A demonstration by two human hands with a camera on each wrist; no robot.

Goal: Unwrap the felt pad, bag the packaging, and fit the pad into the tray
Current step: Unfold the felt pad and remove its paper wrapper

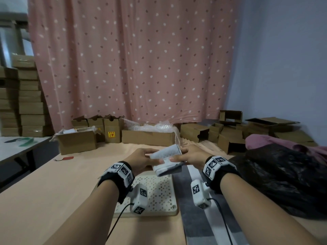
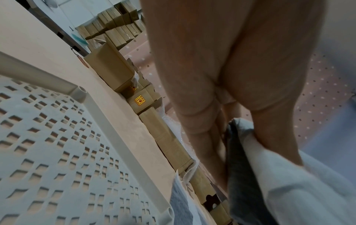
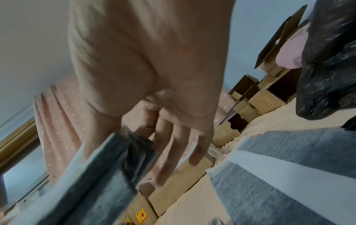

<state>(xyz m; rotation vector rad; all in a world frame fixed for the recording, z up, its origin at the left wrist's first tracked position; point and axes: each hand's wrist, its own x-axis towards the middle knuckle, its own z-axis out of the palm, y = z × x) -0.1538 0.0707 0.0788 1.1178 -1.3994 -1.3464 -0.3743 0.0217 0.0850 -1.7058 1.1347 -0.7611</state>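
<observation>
A folded grey-and-white felt pad [image 1: 166, 160] was held above the perforated white tray's [image 1: 159, 191] 12 o'clock edge, pinched by the left hand [image 1: 141, 160] and right hand [image 1: 191, 156], both grips closed on it.

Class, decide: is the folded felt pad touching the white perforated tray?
Apart. The head view shows both hands holding the felt pad in the air above the far edge of the tray.
</observation>
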